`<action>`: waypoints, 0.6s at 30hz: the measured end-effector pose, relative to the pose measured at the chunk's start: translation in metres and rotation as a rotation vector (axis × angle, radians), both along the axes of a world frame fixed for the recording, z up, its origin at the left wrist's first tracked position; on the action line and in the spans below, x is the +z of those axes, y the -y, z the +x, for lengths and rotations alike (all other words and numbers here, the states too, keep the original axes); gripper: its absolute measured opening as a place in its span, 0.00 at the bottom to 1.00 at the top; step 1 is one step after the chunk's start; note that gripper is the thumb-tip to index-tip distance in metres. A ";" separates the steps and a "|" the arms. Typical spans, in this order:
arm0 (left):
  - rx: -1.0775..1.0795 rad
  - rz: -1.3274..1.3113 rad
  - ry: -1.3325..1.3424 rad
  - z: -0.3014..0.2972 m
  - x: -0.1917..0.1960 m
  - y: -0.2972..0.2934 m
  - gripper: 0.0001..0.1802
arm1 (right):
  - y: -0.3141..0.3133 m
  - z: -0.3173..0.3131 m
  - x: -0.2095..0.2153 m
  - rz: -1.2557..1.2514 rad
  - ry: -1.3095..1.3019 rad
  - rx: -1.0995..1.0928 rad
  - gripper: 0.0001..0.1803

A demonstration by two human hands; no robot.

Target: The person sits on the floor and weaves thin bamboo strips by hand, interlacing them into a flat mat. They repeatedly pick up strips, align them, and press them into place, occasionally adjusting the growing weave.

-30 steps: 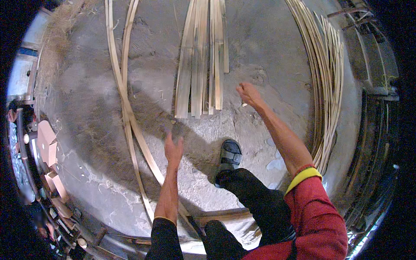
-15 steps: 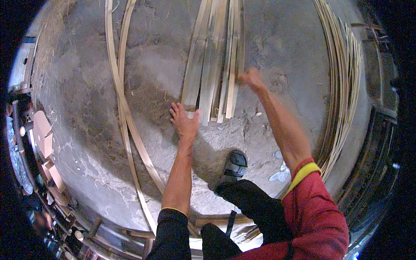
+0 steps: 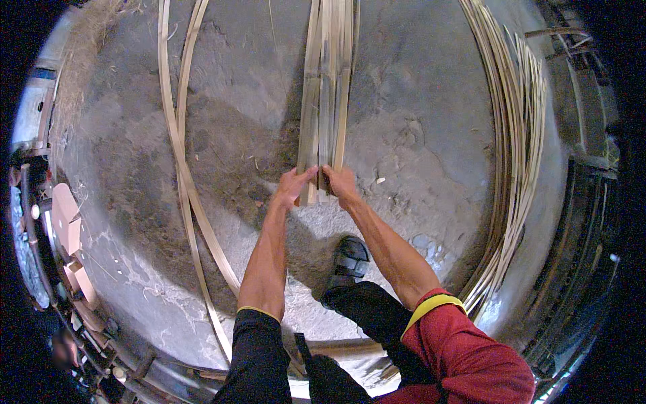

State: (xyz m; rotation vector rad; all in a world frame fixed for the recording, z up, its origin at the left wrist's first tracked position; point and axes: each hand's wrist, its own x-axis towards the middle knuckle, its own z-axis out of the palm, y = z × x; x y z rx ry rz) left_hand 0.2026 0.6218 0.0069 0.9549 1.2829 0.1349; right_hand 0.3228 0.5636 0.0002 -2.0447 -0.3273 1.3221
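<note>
A narrow bundle of long, pale bamboo strips runs away from me along the floor to the top edge of the view. My left hand grips the left side of its near end, thumb laid across the top. On the opposite side my right hand holds the same end, its thumb near the left one. Both sets of fingers are mostly hidden beneath or beside the strips. The strip ends poke out slightly between my hands, pressed close together.
Two long strips cross on the floor to the left. A large bundle of thin strips curves along the right. Cardboard boxes stand at the far left. My foot in a dark sandal is just below the bundle's end.
My right hand has come left and nearer to grip the bundle's right side. My left hand has closed on the left side. The spread strips now lie closer together.
</note>
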 end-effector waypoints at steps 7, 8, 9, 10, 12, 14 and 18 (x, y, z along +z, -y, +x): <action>-0.162 0.193 -0.032 0.013 -0.016 0.060 0.20 | 0.042 0.011 0.020 0.193 -0.359 -0.079 0.15; -0.213 0.116 -0.090 0.016 -0.011 0.071 0.21 | 0.051 0.010 0.026 0.238 -0.324 -0.053 0.16; -0.261 0.042 -0.149 0.019 -0.003 0.079 0.21 | 0.059 0.012 0.032 0.159 -0.228 0.049 0.13; -0.306 -0.023 -0.208 0.021 0.009 0.084 0.22 | 0.065 0.015 0.041 0.004 -0.085 0.165 0.11; -0.131 -0.234 0.042 0.020 0.045 0.094 0.21 | 0.080 0.015 0.066 0.149 -0.019 0.157 0.12; 0.024 -0.452 0.302 0.014 0.090 0.107 0.20 | 0.101 0.028 0.101 0.142 -0.285 0.237 0.14; 0.144 -0.681 0.663 0.006 0.176 0.139 0.18 | 0.139 0.030 0.174 0.160 -0.531 0.319 0.17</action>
